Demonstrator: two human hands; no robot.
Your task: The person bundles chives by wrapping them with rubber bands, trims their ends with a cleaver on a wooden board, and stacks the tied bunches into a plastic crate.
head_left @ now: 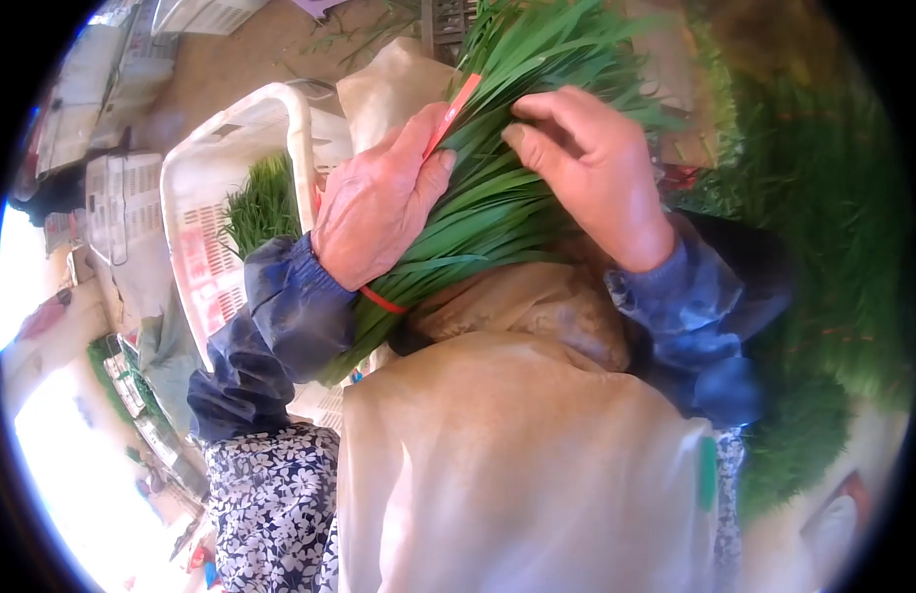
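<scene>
A thick bunch of long, flat green leaves that look like garlic chives [497,212] lies slanted across my lap. My left hand [379,198] is closed over its left side. A red strip [451,117] lies along that hand's fingertips, by the thumb. Lower down, a narrow red band [383,299] goes around the bunch. Over the upper right leaves is my right hand [591,163], its fingers bent and its thumb and forefinger a little apart at the leaf surface. I see nothing between them.
At my left stands a white plastic basket [171,212] with more cut greens [265,208] inside. Many green bunches [824,247] are piled along the right. A pale apron [517,465] covers my lap. More crates [122,198] stand at far left.
</scene>
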